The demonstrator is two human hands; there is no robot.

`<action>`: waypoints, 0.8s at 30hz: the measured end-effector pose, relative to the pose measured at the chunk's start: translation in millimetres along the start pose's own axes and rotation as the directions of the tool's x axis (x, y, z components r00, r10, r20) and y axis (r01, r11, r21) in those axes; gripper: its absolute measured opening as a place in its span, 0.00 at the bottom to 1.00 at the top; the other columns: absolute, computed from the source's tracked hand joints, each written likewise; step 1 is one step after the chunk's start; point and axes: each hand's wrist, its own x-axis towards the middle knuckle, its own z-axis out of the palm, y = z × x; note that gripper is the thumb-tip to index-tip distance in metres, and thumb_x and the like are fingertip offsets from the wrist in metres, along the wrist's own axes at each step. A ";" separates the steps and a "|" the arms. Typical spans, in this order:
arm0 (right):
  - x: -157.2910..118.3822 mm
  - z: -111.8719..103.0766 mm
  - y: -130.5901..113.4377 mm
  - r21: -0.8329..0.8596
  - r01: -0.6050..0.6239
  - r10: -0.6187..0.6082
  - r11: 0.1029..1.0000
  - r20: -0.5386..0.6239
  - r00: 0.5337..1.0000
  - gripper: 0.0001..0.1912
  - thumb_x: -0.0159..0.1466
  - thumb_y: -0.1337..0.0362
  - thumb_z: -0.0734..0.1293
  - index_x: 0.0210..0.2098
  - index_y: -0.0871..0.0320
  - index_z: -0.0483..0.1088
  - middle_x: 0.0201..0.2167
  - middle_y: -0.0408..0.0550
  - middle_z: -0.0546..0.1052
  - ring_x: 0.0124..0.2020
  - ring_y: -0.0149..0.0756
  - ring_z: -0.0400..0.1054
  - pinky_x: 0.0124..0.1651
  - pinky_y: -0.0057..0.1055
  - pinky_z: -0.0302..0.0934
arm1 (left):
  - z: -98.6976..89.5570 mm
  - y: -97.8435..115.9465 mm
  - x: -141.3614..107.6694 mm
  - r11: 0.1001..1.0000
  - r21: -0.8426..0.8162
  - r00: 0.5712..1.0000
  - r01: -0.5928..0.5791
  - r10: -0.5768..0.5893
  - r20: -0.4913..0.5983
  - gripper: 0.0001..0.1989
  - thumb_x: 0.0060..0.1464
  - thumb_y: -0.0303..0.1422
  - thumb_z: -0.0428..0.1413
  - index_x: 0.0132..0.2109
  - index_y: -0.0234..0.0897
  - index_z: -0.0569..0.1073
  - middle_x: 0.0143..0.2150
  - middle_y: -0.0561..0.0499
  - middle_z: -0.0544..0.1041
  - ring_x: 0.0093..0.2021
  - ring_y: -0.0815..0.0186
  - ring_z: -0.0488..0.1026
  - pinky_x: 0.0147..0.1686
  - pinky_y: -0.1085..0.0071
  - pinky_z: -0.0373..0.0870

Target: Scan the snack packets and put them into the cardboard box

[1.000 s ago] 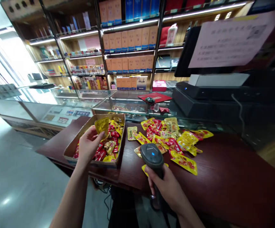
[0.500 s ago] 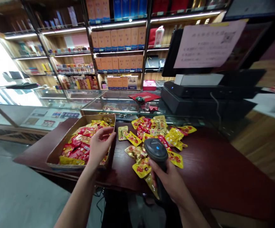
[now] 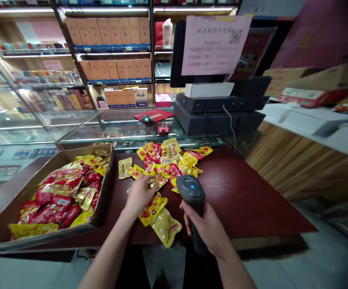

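My right hand [image 3: 205, 224] is wrapped round the grip of a black barcode scanner [image 3: 191, 190] with a blue light on its head, held above the near edge of the table. My left hand [image 3: 140, 194] is over the loose pile, its thumb and fingers curled on a gold snack packet [image 3: 158, 182]. Just below it lie a yellow snack packet [image 3: 153, 209] and a plain gold packet [image 3: 167, 227]. More red, yellow and gold packets [image 3: 170, 150] are heaped behind. On the left, an open cardboard box [image 3: 109, 172] holds many similar packets.
The dark red wooden table [image 3: 240, 200] bears the box and packets. Behind it stands a glass display counter [image 3: 116, 120] with a mouse [image 3: 147, 119] on a red mat. A black register [image 3: 213, 116] and a monitor with a pink notice [image 3: 216, 46] are at back right.
My left hand has left the box and come down on the loose packets. The scanner stays in my right hand. My view has turned to the right.
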 end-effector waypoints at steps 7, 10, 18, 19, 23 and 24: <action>-2.1 -4.9 8.2 0.015 -0.018 0.018 1.000 -0.001 1.000 0.25 0.58 0.42 0.70 0.37 0.57 0.64 0.18 0.36 0.69 0.14 0.26 0.61 0.17 0.24 0.57 | 17.2 20.5 17.9 0.923 0.384 0.985 -0.015 -0.053 0.164 0.20 0.53 0.33 0.59 0.53 0.36 0.76 0.45 0.38 0.79 0.49 0.50 0.74 0.48 0.61 0.67; -3.5 -5.1 9.5 0.032 -0.040 0.040 0.999 0.002 0.999 0.25 0.57 0.42 0.71 0.37 0.57 0.64 0.18 0.36 0.68 0.14 0.26 0.61 0.17 0.24 0.57 | 15.0 14.7 28.1 0.976 0.201 0.991 0.080 -0.100 0.092 0.13 0.55 0.30 0.54 0.46 0.36 0.79 0.40 0.40 0.81 0.43 0.54 0.77 0.45 0.62 0.68; -10.6 6.9 3.4 -0.008 -0.027 0.027 1.000 0.049 0.998 0.24 0.59 0.44 0.70 0.39 0.57 0.65 0.19 0.37 0.69 0.15 0.27 0.60 0.18 0.24 0.57 | -12.1 -9.3 27.2 0.306 -0.914 0.926 0.267 -0.345 0.155 0.20 0.41 0.35 0.68 0.42 0.35 0.73 0.40 0.47 0.81 0.37 0.64 0.78 0.41 0.67 0.74; -12.2 10.8 2.5 -0.017 -0.024 0.025 1.000 0.064 0.998 0.23 0.59 0.45 0.70 0.40 0.57 0.65 0.19 0.37 0.69 0.15 0.27 0.60 0.18 0.24 0.57 | -16.2 -9.1 22.4 0.225 -0.930 0.916 0.290 -0.348 0.202 0.20 0.40 0.34 0.68 0.41 0.35 0.73 0.39 0.47 0.81 0.37 0.64 0.79 0.41 0.67 0.75; -19.9 30.0 -1.1 -0.030 -0.026 0.030 0.999 0.140 0.990 0.23 0.59 0.46 0.70 0.42 0.57 0.64 0.18 0.36 0.68 0.15 0.27 0.61 0.19 0.24 0.58 | -29.0 -8.4 -0.4 0.102 -0.935 0.904 0.338 -0.310 0.293 0.19 0.40 0.31 0.69 0.41 0.35 0.73 0.40 0.47 0.81 0.39 0.65 0.79 0.42 0.69 0.75; -21.8 35.3 -2.0 -0.033 -0.025 0.030 0.999 0.160 0.987 0.23 0.60 0.46 0.70 0.42 0.57 0.64 0.18 0.36 0.68 0.15 0.27 0.61 0.18 0.24 0.57 | -30.8 -9.4 -5.8 0.108 -0.936 0.908 0.336 -0.300 0.291 0.19 0.40 0.30 0.69 0.41 0.35 0.74 0.40 0.47 0.81 0.40 0.65 0.79 0.42 0.70 0.75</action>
